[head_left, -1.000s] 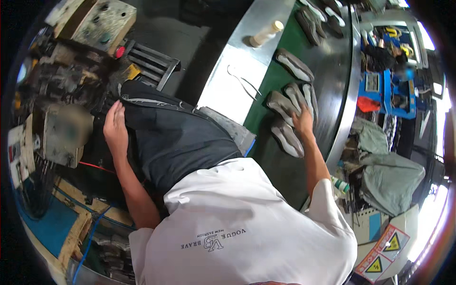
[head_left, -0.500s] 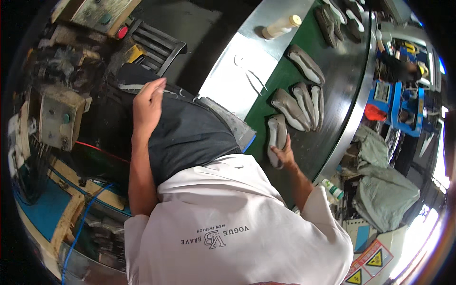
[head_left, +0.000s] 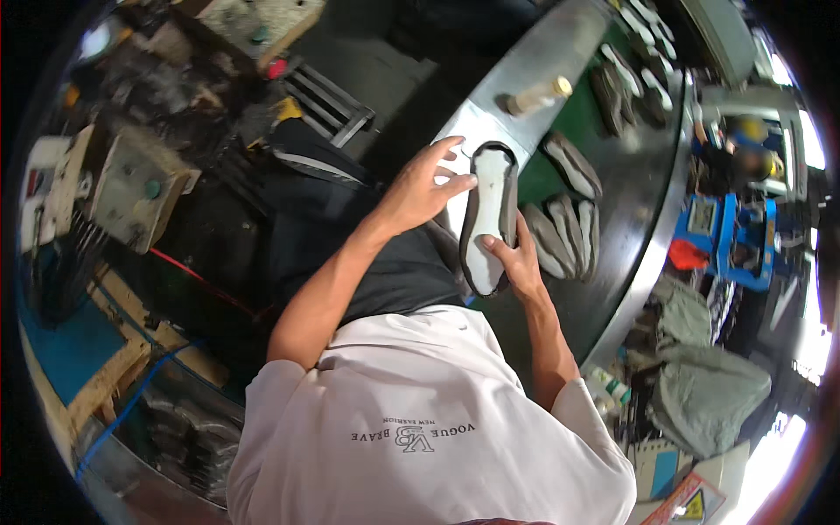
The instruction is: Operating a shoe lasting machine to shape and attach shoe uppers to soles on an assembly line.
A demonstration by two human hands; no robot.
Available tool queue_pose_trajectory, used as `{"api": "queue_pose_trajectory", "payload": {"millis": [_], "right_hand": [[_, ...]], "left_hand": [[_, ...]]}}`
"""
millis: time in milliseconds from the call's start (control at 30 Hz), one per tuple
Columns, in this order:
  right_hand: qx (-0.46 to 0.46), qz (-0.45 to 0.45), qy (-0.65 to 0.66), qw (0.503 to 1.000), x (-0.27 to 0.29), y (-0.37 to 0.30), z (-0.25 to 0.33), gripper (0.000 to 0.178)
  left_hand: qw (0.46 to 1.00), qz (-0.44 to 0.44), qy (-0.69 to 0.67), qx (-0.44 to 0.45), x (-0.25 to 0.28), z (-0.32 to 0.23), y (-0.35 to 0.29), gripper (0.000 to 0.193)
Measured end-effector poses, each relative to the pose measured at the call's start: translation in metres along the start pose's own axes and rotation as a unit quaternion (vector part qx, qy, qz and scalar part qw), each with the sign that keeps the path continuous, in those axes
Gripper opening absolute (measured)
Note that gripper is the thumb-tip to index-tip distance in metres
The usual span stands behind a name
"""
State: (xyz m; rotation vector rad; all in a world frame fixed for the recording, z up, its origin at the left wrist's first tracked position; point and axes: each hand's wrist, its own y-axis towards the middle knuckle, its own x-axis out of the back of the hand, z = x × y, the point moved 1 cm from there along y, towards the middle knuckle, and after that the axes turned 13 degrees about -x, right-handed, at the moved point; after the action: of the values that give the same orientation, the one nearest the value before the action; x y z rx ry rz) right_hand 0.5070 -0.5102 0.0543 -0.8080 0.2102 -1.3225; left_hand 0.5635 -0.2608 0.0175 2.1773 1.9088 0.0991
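My right hand (head_left: 518, 261) grips a taupe shoe upper (head_left: 490, 197) at its near right side, thumb pressed on the pale underside. The shoe is held bottom up, its white bottom board facing me, with a dark edge running round it. My left hand (head_left: 420, 188) is at the shoe's left side with its fingers apart; thumb and forefinger point toward the far end. Whether the thumb touches the shoe I cannot tell. Just right of my right hand lie several taupe shoes (head_left: 564, 236) side by side, and one more shoe (head_left: 573, 164) rests beyond them.
A green and dark conveyor belt (head_left: 617, 197) with a metal rim runs along the right. On the metal plate (head_left: 490, 118) ahead stands a pale bottle (head_left: 538, 96) with a yellowish cap. Machinery with a control box (head_left: 131, 188) stands left. A person (head_left: 739, 162) is at the far right.
My right hand has lifted the shoe off the belt and brought it inward, bottom toward me. My left hand has moved right from over my leg to beside the shoe.
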Motion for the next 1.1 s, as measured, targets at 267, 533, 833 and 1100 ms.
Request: {"api": "queue_pose_trajectory", "payload": {"millis": [267, 533, 833, 1100], "right_hand": [[0.113, 0.228, -0.092, 0.963, -0.116, 0.046, 0.106, 0.107], [0.031, 0.415, -0.068, 0.907, -0.18, 0.053, 0.111, 0.106], [0.144, 0.374, -0.16, 0.902, -0.178, 0.048, 0.144, 0.111], [0.445, 0.141, -0.304, 0.831, -0.183, 0.067, 0.115, 0.116]], "left_hand": [[0.893, -0.299, 0.318, -0.105, 0.111, -0.064, -0.029, 0.029], [0.922, -0.359, 0.123, -0.076, 0.132, -0.085, -0.091, 0.07], [0.928, -0.351, 0.104, -0.077, 0.152, -0.095, -0.092, 0.066], [0.969, -0.228, -0.007, -0.093, 0.151, -0.147, -0.103, 0.091]]}}
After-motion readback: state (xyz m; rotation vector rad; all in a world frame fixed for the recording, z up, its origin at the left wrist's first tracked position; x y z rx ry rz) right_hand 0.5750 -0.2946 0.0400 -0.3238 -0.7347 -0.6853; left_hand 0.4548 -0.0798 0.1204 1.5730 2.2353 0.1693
